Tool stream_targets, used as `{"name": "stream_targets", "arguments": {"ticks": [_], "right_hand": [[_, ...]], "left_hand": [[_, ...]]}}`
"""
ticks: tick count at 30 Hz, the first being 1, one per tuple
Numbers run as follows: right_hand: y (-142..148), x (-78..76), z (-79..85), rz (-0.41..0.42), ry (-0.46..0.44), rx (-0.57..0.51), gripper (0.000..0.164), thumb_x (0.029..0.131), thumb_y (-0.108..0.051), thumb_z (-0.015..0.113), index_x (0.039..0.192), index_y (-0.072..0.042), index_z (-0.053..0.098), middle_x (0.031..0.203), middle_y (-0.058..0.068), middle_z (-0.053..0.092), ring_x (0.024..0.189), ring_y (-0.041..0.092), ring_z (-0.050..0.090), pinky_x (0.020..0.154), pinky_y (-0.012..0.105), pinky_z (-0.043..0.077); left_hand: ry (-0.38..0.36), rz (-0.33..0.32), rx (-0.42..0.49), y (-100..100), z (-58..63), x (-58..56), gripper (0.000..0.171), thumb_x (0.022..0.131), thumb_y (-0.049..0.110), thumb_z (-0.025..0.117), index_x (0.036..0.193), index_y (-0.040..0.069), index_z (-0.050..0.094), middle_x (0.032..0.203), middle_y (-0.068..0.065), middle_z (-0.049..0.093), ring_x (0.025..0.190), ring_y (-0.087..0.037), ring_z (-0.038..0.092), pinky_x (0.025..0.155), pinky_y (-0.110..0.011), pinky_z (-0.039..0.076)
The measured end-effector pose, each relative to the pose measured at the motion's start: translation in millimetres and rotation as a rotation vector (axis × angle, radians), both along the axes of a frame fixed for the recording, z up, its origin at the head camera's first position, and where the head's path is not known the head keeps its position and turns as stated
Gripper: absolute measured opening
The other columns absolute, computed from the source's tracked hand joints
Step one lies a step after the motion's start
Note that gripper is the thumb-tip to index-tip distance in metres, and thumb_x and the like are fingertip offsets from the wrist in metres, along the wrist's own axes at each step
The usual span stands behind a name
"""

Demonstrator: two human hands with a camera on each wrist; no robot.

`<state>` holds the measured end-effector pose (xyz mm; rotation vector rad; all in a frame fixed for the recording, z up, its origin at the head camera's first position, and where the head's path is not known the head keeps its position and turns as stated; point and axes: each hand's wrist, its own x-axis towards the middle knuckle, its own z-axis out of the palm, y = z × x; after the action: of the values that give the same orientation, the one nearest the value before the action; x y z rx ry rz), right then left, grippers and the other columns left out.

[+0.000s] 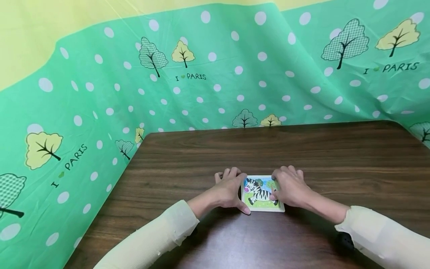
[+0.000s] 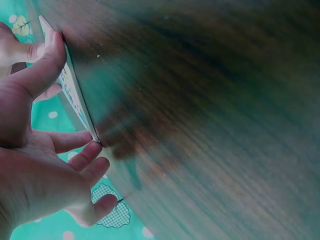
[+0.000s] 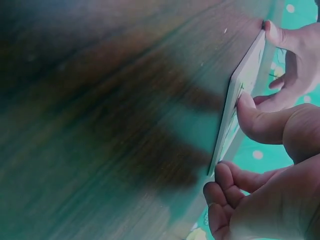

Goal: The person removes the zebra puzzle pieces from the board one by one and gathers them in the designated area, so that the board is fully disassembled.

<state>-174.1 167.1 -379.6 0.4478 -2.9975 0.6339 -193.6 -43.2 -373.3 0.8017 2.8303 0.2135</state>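
Observation:
A zebra picture puzzle (image 1: 260,193) in a thin white frame lies on the brown wooden table. My left hand (image 1: 230,190) holds its left side, thumb at the near corner and index finger at the far corner. In the left wrist view, that thumb (image 2: 56,47) rests along the frame, with the other fingers spread beyond it. On the right side, my right hand (image 1: 291,188) has its thumb (image 3: 247,112) on the picture near the right edge. Its index finger is bent at the far right corner, and the remaining fingers are curled beside it.
The dark wood-grain table (image 1: 188,157) reaches back to a green curtain (image 1: 201,101) with white dots and printed trees. A small black object (image 1: 345,242) shows under the right sleeve. Reflections of the hands show on the glossy tabletop.

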Motion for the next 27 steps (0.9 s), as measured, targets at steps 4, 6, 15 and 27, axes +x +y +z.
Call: {"name": "stream_targets", "arguments": {"ticks": [4, 6, 15, 27], "right_hand": [[1.8, -2.1, 0.8, -0.003, -0.066, -0.045, 0.055, 0.065, -0.02, 0.088, 0.104, 0.008, 0.061, 0.096, 0.015, 0.057, 0.089, 0.031, 0.042, 0.074, 0.044, 0.028], [2.7, -3.1, 0.9, 0.002, -0.093, -0.061, 0.055, 0.065, -0.02, 0.087, 0.104, 0.008, 0.06, 0.096, 0.014, 0.056, 0.089, 0.032, 0.041, 0.073, 0.043, 0.028], [5.5, -8.8, 1.7, 0.003, -0.148, -0.074, 0.059, 0.063, -0.022, 0.089, 0.102, 0.005, 0.055, 0.094, 0.013, 0.053, 0.089, 0.034, 0.041, 0.074, 0.044, 0.029], [3.2, -11.4, 1.9, 0.019, -0.165, -0.115, 0.064, 0.061, -0.017, 0.09, 0.109, 0.002, 0.052, 0.092, 0.008, 0.053, 0.087, 0.029, 0.043, 0.073, 0.043, 0.026]], "left_hand": [[0.002, -0.002, 0.006, 0.5, -1.0, -1.4, 0.1, 0.053, 0.057, 0.087, 0.137, 0.018, 0.047, 0.133, -0.002, 0.041, 0.121, -0.021, 0.035, 0.101, -0.049, 0.026], [0.001, -0.003, 0.008, 0.7, -1.3, -1.7, 0.101, 0.053, 0.057, 0.087, 0.137, 0.018, 0.047, 0.133, -0.001, 0.041, 0.12, -0.02, 0.036, 0.101, -0.048, 0.026], [-0.008, -0.003, 0.006, 0.9, 0.0, -1.6, 0.104, 0.052, 0.056, 0.087, 0.139, 0.018, 0.045, 0.133, -0.001, 0.041, 0.121, -0.02, 0.036, 0.102, -0.048, 0.026], [-0.011, 0.006, -0.004, 0.5, -0.8, -1.9, 0.106, 0.053, 0.057, 0.087, 0.141, 0.017, 0.044, 0.134, -0.001, 0.04, 0.122, -0.02, 0.035, 0.102, -0.047, 0.025]]}}
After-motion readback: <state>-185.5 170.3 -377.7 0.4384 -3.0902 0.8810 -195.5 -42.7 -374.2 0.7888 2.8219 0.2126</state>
